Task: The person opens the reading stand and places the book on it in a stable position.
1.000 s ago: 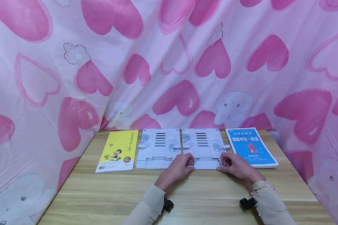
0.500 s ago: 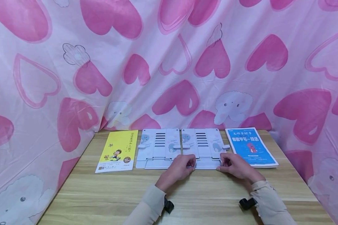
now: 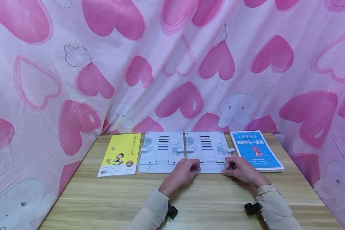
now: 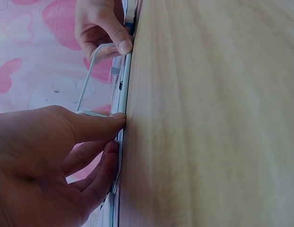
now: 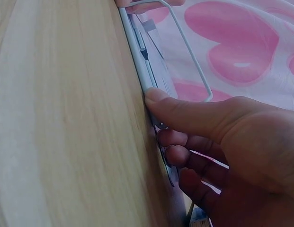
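Two white folding book stands with printed cartoon patterns lie flat side by side. At the lower corners of the right book stand [image 3: 212, 155] are both hands. My left hand [image 3: 184, 172] pinches its left front corner with thumb and finger, and my right hand [image 3: 241, 169] pinches the right front corner. Between them, a bent wire bracket [image 5: 196, 61] rises from the front edge in the right wrist view. Each thumb presses on that edge; the fingers are curled behind. The left book stand [image 3: 152, 153] has a similar wire bracket, partly covered by my left hand.
A yellow book [image 3: 120, 153] lies left of the stands, and a blue book [image 3: 257, 150] lies to the right, close to my right hand. All rest on a wooden table [image 3: 103, 201]. Behind hangs a pink heart-patterned curtain [image 3: 172, 51], close to the table's back edge.
The wire bracket on the right stand shifts slightly between the hands. Both hands stay at the same corners, and the books and left stand have not moved.
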